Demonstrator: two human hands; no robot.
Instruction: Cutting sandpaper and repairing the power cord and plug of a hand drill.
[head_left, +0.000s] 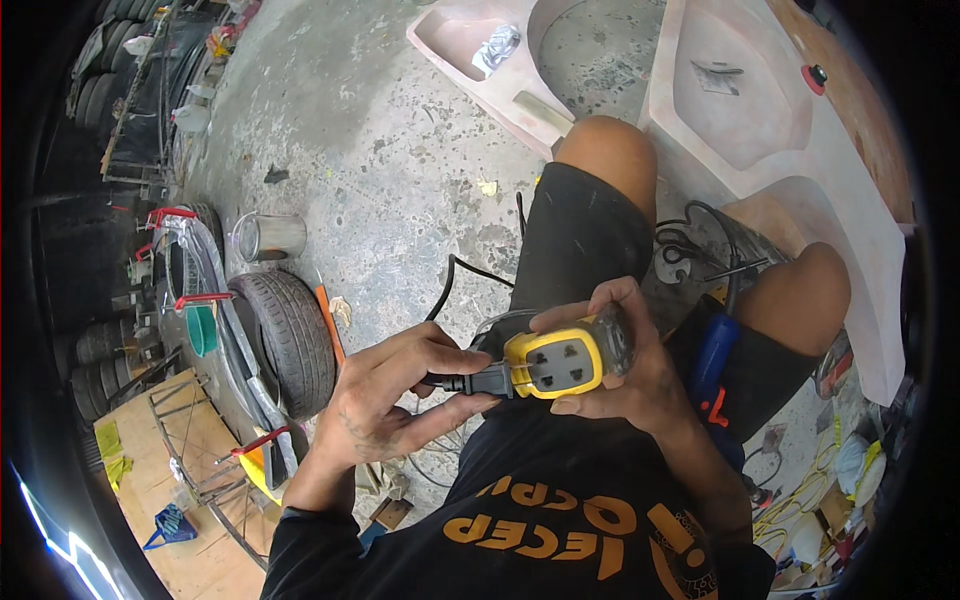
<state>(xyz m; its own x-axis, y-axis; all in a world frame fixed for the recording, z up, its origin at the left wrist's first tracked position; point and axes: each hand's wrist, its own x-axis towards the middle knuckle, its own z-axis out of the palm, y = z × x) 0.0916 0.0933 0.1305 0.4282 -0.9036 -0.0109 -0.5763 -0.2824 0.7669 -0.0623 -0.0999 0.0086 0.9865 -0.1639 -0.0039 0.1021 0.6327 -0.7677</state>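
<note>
Between thumb and fingers, my left hand (390,395) pinches a black power plug (488,380) with its cord trailing off to the left. The plug's front meets the left end of a yellow and black socket block (555,364); whether its prongs are inside cannot be made out. My right hand (635,370) wraps around the other end of that block, thumb along its lower edge. Its grey face with socket holes is turned up. Beside my right forearm, a blue power tool (712,360) with a red switch lies against my leg.
Pale pinkish moulded panels (770,110) stand ahead and to the right. A tire (288,345), a metal can (270,237) and a frame with red clamps (205,298) are on the left. Black cable (452,275) runs over the stained concrete floor; yellow cords (800,490) lie at lower right.
</note>
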